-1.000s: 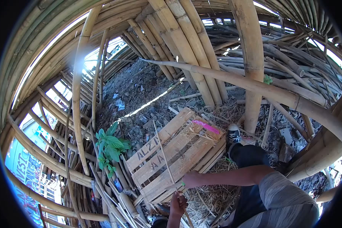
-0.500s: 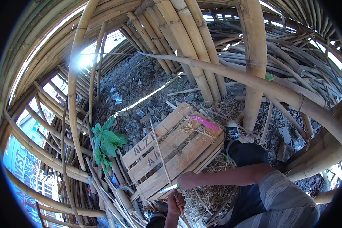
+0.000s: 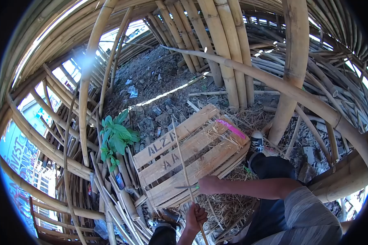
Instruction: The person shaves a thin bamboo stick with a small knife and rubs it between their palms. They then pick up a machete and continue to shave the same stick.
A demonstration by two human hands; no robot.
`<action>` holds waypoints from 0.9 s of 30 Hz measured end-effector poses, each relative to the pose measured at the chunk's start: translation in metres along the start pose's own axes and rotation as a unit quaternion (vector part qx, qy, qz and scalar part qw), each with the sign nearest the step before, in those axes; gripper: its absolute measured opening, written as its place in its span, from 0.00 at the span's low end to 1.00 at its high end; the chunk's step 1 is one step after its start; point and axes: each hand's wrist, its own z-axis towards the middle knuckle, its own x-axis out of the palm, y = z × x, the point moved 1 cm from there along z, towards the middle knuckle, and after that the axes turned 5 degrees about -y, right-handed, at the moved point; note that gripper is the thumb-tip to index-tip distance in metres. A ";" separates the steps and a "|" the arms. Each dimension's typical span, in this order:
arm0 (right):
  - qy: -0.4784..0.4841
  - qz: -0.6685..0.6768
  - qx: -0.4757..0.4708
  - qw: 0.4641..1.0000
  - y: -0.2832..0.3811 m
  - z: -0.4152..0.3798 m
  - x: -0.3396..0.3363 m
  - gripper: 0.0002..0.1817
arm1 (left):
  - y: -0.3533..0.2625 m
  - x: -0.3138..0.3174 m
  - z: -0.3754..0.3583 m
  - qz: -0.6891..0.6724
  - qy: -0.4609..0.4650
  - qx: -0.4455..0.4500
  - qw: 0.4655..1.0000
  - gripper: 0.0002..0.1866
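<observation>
knife (image 3: pixel 181 187) shifted up the stick (image 3: pixel 183 163), right fingers (image 3: pixel 205 185) clamped on its handle (image 3: pixel 198 186), left fingers (image 3: pixel 199 213) gripping the stick

"ALZ…" & "AA" on wdn crate (image 3: pixel 200 164)

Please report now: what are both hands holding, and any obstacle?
Left hand closed around stick. Right hand gripping knife, crosswise to stick. Possible obstacle: wooden crate beneath them.
</observation>
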 end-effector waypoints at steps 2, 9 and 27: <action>0.052 0.014 -0.018 0.998 0.009 -0.007 0.006 0.15 | -0.001 0.000 -0.001 0.014 -0.013 0.005 1.000 0.19; 0.027 -0.060 -0.053 0.996 0.009 0.000 -0.007 0.16 | 0.008 0.015 -0.011 0.056 -0.068 -0.001 0.996 0.18; -0.066 -0.065 -0.002 0.996 -0.031 0.025 -0.012 0.15 | 0.007 0.018 -0.018 0.062 -0.066 -0.001 0.996 0.19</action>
